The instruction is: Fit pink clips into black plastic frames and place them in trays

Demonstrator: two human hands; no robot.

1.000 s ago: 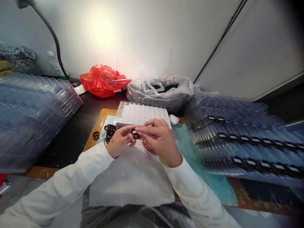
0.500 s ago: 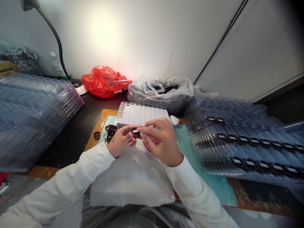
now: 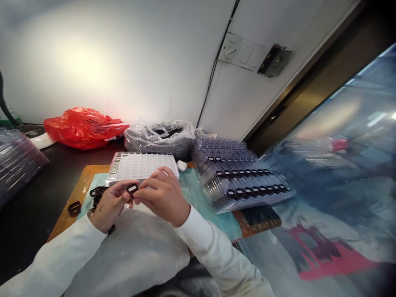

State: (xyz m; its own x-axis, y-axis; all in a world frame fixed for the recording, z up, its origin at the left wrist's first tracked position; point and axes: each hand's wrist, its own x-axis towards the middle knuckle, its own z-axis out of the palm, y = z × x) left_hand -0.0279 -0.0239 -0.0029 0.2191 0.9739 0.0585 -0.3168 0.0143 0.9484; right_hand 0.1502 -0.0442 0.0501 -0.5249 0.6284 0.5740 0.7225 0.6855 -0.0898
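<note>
A small black frame-like piece with a pale centre is pinched between the fingertips of my left hand. My right hand has its thumb and fingertips closed on the piece's right side. Behind both hands lies a white gridded tray, with small pieces in its left columns. More black pieces are heaped beside my left hand, and a few lie on the brown board further left.
Stacked clear plastic trays holding rows of black pieces stand to the right. A red bag and a clear bag sit at the back. Another plastic stack is at left. A white plastic sheet covers my lap.
The view has swung to the right, bringing the wall switches and door frame into sight. My right hand's fingers have drawn together at the black piece, which my left hand still holds.
</note>
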